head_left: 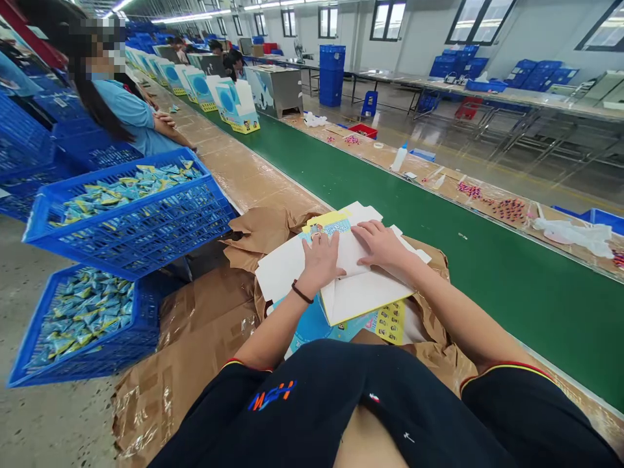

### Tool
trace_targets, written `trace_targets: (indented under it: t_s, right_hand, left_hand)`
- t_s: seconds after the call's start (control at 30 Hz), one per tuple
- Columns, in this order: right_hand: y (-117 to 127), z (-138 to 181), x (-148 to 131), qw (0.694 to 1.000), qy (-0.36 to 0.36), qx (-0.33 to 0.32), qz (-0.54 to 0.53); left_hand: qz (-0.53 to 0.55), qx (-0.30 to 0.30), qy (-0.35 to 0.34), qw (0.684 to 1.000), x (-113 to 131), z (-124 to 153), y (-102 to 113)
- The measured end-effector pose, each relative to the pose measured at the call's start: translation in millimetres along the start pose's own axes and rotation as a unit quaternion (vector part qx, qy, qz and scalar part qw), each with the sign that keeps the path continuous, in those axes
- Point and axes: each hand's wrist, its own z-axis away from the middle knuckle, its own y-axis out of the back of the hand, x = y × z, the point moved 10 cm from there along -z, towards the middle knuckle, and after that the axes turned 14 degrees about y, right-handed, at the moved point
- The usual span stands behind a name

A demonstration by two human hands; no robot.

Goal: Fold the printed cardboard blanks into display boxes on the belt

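Observation:
In front of my body lies a partly folded cardboard display box (368, 292), its plain white inside facing up and a yellow and blue printed panel at its far edge. My left hand (322, 261) presses on its left part with the fingers spread. On the right part, my right hand (383, 246) rests with its fingers stretched out. Neither hand is closed round anything. Under the box, more printed card (390, 322) in blue and yellow shows, lying on brown wrapping paper (263, 237).
Two blue crates (146, 244) of small blue packets stand at left, one above the other. A green conveyor belt (312, 166) runs beyond my hands, carrying assembled display boxes (234, 107). A co-worker (127, 110) sits at far left. A white bottle (398, 158) stands across the belt.

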Motion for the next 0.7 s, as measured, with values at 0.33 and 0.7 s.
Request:
trace_targets:
  t_s: [0.33,0.7]
  right_hand:
    - [-59.0,91.4,73.0,0.802,-0.318,0.185,-0.470]
    - [-41.8,29.7,-14.5,0.702,-0.172,0.211,-0.658]
  left_hand:
    - [0.241,0.103,0.078,0.962,-72.4,0.7,35.7]
    - [0.421,0.267,0.016,0.867,-127.6,43.5,118.8]
